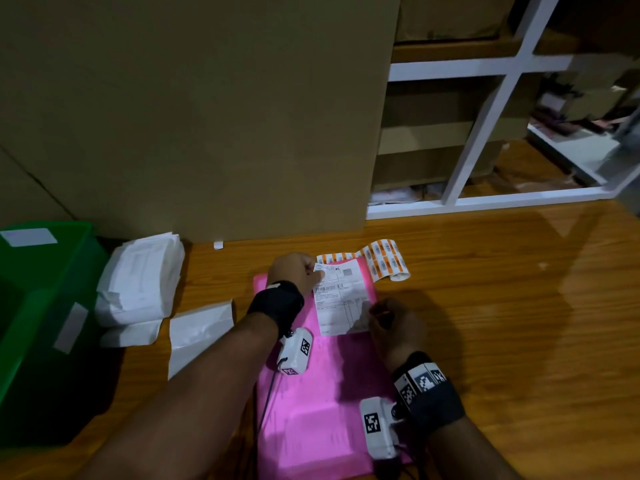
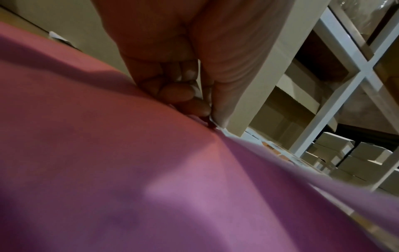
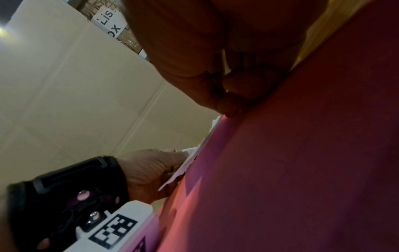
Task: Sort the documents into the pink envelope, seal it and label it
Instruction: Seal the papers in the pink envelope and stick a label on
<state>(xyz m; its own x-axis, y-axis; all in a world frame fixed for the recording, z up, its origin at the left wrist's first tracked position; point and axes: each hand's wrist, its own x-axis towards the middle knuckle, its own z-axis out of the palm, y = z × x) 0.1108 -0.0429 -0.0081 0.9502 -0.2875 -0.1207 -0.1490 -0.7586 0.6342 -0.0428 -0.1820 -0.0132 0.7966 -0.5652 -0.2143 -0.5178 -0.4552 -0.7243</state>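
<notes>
A pink envelope (image 1: 311, 393) lies flat on the wooden table. Over its far end is a white printed shipping label (image 1: 341, 299). My left hand (image 1: 317, 271) pinches the label's far left corner between thumb and curled fingers. My right hand (image 1: 375, 311) pinches the label's near right edge. In the left wrist view the fingers (image 2: 183, 95) sit curled against the envelope (image 2: 151, 170), with the label's edge (image 2: 224, 131) at their tips. The right wrist view shows my right hand (image 3: 233, 95) down on the envelope (image 3: 291, 170), and the left hand (image 3: 149, 168) holding the label (image 3: 183, 168).
A strip of orange barcode stickers (image 1: 381, 258) curls just beyond the envelope. A stack of white papers (image 1: 138, 282) and loose white sheets (image 1: 197, 330) lie to the left beside a green bin (image 1: 41, 323). A large cardboard box (image 1: 207, 116) and a white shelf frame (image 1: 485, 133) stand behind.
</notes>
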